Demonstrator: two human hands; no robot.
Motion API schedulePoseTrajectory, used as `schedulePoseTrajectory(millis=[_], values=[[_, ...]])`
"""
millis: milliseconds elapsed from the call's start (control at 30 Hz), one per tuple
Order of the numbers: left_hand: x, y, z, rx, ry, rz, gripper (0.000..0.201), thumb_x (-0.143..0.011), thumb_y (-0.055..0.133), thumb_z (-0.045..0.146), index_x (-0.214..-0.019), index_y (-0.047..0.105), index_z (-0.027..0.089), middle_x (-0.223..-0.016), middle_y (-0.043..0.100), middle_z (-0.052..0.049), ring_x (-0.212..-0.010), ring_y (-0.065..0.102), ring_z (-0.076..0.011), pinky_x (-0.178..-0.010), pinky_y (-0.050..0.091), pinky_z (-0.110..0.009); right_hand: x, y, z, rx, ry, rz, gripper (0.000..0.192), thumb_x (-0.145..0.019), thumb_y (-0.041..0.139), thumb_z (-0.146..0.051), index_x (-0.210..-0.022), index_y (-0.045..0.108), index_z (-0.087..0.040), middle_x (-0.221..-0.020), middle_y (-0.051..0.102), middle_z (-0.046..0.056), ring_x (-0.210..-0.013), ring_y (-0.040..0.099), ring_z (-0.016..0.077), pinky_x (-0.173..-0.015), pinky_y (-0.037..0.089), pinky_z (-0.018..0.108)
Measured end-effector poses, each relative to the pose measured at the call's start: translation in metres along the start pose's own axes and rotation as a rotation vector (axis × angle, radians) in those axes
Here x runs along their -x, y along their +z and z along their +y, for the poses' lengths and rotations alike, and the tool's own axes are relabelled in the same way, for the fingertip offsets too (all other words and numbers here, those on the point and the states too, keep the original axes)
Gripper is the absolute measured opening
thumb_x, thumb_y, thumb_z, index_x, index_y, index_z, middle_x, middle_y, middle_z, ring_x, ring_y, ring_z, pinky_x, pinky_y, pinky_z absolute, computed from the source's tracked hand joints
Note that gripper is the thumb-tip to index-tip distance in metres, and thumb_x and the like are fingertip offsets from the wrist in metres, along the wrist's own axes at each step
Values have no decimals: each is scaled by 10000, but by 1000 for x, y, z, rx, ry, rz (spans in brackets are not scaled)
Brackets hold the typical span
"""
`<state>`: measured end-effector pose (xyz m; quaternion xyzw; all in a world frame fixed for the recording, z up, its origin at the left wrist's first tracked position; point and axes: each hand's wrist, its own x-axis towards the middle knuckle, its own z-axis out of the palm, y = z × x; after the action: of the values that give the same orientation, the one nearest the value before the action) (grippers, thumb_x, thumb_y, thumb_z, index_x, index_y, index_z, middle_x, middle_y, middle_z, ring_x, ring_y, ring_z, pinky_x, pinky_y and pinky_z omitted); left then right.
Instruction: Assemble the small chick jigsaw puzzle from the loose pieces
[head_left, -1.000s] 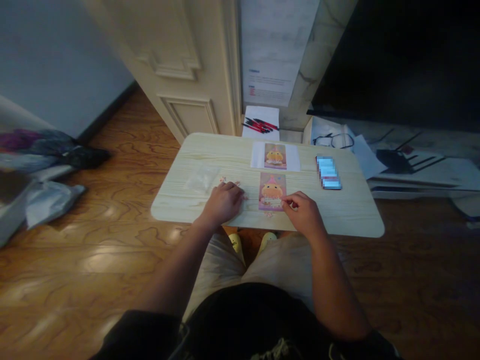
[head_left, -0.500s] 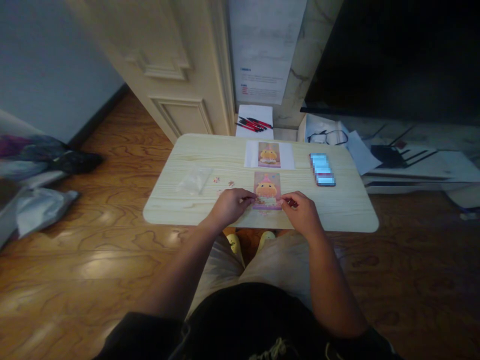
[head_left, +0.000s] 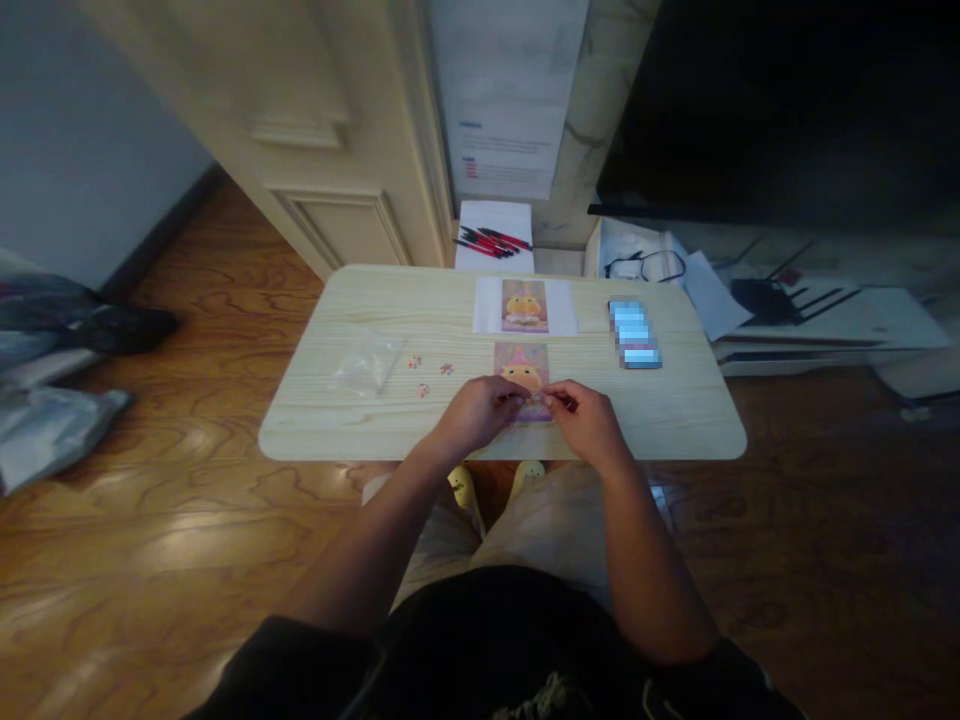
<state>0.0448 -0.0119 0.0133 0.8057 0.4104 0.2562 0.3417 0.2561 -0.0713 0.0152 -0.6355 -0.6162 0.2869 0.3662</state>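
Your left hand (head_left: pixel 480 412) and right hand (head_left: pixel 585 422) meet over near edge of puzzle picture (head_left: pixel 521 372), fingertips pinched narrow on its bottom rim; held piece too small to tell. Puzzle lies at 12 o'clock from both hands, flat on tabletop (head_left: pixel 675 410). Loose pieces (head_left: pixel 424 372) at 10 o'clock from left hand, apart.
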Motion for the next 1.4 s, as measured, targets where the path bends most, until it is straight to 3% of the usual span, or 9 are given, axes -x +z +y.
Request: schedulePoseTrajectory(millis=[367, 867, 1100, 1400], values=[[-9, 8, 2, -181, 51, -69, 224, -934, 643, 223, -1066, 810, 291, -1072, 815, -24, -1006, 742, -234, -912, 551, -379, -2, 1, 18, 4, 21, -4, 191, -917, 645, -209, -1058, 769, -244, -997, 801, 36, -889, 744, 205, -827, 580, 338], [-8, 9, 5, -345, 79, -117, 209, -970, 611, 269, -1045, 801, 315, -1116, 789, -14, -1085, 659, -266, -911, 374, -450, -4, 3, 16, 95, -30, -37, 220, -884, 667, -117, -1041, 778, -224, -980, 766, 44, -867, 694, 194, -838, 553, 330], [12, 4, 13, -397, 190, -55, 242, -974, 600, 310, -1139, 776, 329, -1195, 727, -47, -1105, 614, -261, -883, 362, -446, -2, 4, 18, 81, -48, -19, 249, -877, 656, -87, -1044, 778, -226, -995, 773, 39, -891, 703, 196, -850, 553, 332], [34, 9, 10, -525, 284, -91, 407, -954, 580, 487, -1266, 712, 261, -1258, 682, -97, -1154, 576, -313, -875, 388, -486, -2, 6, 22, 48, -60, 5, 264, -861, 646, -66, -1023, 775, -231, -995, 774, 30, -864, 700, 179, -848, 559, 320]])
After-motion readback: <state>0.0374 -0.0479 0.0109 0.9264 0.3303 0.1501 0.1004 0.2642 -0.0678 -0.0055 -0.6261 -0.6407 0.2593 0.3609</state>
